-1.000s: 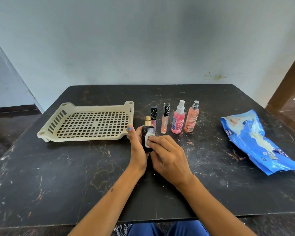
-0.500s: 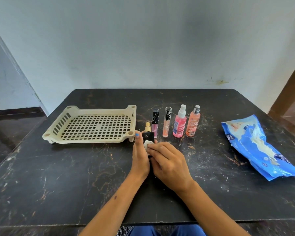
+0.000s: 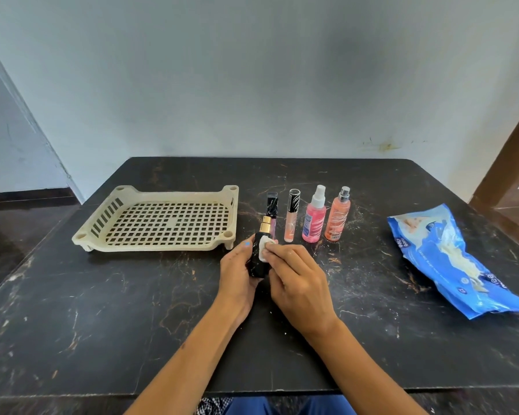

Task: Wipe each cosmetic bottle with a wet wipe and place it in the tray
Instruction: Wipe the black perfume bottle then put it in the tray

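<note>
Two hands at centre, left hand (image 3: 237,271) gripping black bottle (image 3: 259,256), right hand (image 3: 297,280) pinching wipe (image 3: 264,248) against it, four bottles (image 3: 313,217) just beyond, tray (image 3: 102,238) left of grip.

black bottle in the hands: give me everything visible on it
The black bottle is small and dark with pale marble-like veins, glossy like glass or plastic, topped by a gold collar and sprayer with no cap visible. It stands roughly upright, whether on the table or just above it is unclear, in front of the row of four bottles and near the tray's right corner. The left hand grips it from the left; the right hand presses a white wipe against its upper front.
</note>
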Available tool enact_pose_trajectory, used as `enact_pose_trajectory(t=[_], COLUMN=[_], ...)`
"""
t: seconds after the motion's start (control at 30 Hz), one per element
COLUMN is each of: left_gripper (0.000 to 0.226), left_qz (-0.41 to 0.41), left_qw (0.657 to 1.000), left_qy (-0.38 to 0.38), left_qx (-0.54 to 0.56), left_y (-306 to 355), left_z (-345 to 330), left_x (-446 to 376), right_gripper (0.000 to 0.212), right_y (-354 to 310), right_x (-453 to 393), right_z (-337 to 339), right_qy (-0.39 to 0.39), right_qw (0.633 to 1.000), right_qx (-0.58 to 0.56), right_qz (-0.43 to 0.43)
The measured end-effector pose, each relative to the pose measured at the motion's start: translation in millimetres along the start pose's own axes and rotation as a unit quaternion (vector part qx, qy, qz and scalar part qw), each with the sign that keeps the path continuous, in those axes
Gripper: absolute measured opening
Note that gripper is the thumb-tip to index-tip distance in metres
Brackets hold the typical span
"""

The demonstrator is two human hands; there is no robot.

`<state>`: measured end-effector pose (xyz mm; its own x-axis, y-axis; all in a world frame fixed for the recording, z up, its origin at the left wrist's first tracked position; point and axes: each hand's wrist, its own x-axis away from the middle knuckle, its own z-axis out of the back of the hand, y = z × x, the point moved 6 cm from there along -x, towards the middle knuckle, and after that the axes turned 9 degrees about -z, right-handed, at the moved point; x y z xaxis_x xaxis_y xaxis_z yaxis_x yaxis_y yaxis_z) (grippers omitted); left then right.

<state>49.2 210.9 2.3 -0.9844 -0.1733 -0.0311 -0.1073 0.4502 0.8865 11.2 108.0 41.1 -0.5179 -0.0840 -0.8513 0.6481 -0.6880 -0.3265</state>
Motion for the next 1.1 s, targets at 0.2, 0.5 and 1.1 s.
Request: enact_pose_trajectory(t=[0.2,0.5,1.1], left_gripper=[0.029,0.034,0.035], left_qz=[0.009,-0.014,-0.015], left_qw=[1.0,1.0,1.0], left_qy=[-0.019,0.004,0.005], left_qx=[-0.004,-0.003,0.009], left_y=[1,7,8], left_z=[-4,-8,-6], left_x=[3,6,4], right_gripper=[0.03,0.031,0.023], right_y=[2,4,-5], right_x=[-2,-1,5], right_z=[-3,-2,-1], right_qy=[-0.006,-0.014,-0.036], right_qw=[0.999,0.999,0.999], right_qx=[0.042,0.022,0.003], right_qz=[-0.011,-0.027,0.001])
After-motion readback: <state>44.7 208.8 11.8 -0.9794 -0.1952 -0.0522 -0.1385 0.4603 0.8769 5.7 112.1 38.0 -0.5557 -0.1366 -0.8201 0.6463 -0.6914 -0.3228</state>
